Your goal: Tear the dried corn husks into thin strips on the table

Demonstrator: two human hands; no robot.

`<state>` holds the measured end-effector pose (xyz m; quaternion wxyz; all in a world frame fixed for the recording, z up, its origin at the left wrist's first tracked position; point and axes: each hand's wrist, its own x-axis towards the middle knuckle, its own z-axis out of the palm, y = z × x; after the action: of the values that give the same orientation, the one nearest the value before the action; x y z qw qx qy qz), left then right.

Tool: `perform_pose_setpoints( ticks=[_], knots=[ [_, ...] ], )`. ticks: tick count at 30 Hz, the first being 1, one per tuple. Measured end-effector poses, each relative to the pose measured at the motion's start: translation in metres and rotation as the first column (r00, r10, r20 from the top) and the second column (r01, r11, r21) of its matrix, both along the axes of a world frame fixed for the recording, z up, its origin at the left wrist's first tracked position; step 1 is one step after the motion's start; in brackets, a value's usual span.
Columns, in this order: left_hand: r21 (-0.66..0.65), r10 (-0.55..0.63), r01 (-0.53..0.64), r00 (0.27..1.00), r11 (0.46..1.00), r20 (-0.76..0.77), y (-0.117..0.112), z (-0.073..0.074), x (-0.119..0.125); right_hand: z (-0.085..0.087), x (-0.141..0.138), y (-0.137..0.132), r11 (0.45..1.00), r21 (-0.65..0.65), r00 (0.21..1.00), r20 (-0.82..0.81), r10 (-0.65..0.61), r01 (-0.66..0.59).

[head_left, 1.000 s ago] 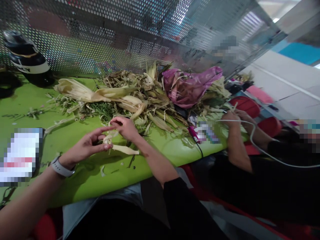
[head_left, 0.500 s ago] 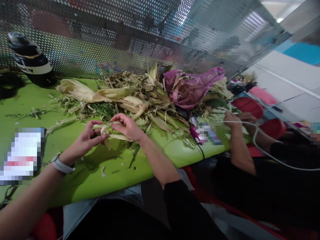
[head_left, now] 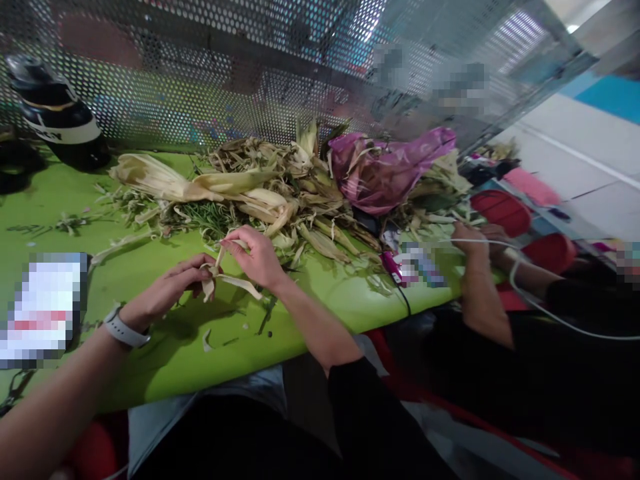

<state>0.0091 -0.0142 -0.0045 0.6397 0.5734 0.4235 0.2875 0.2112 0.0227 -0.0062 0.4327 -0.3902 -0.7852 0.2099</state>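
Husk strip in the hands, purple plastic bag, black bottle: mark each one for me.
Husk strip [head_left: 241,283]: head view, on its loose tail.
Purple plastic bag [head_left: 383,179]: head view, on the middle of its crumpled side.
Black bottle [head_left: 53,111]: head view, on its body above the white band.

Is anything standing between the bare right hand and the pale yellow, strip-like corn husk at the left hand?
Nothing visible is. The right hand seems to pinch one end of the pale husk; the left hand holds its middle. The heap of dry, brownish husks lies beyond.
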Motion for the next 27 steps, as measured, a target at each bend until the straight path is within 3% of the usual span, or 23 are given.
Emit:
perform_pose_setpoints(
  ticks=[5,11,14,17,19,21,24,27],
  knots=[
    [-0.03,-0.029,0.031,0.998,0.999,0.05,-0.001,0.001,0.004,-0.006,-0.003,0.002,0.999,-0.026,0.998,-0.053,0.028,-0.029],
    [0.081,0.134,-0.142,0.986,0.987,0.095,-0.002,0.001,0.004,0.017,0.007,-0.002,0.993,-0.049,0.976,-0.185,-0.115,0.108],
    [0.127,0.19,-0.206,0.974,0.97,0.124,-0.001,0.003,0.004,0.025,0.012,-0.004,0.987,-0.161,0.999,-0.035,0.013,-0.018],
    [0.16,0.221,-0.242,0.965,0.957,0.139,-0.001,0.003,0.004,0.022,0.012,-0.003,0.916,-0.36,0.971,0.087,0.223,-0.178],
    [0.163,0.227,-0.246,0.966,0.955,0.125,-0.001,0.003,0.005,0.016,0.009,0.0,0.89,-0.411,0.967,0.071,0.247,-0.197],
    [0.159,0.234,-0.249,0.967,0.955,0.104,-0.001,0.002,0.005,0.011,0.006,0.003,0.918,-0.364,0.98,0.055,0.191,-0.159],
    [0.166,0.269,-0.286,0.956,0.944,0.117,-0.001,0.001,0.004,0.008,0.003,0.001,0.988,-0.151,0.998,0.056,0.028,-0.019],
    [0.19,0.317,-0.35,0.931,0.918,0.181,0.001,0.0,0.003,0.009,-0.002,-0.009,0.983,0.083,0.987,0.0,-0.162,0.162]
  ],
)
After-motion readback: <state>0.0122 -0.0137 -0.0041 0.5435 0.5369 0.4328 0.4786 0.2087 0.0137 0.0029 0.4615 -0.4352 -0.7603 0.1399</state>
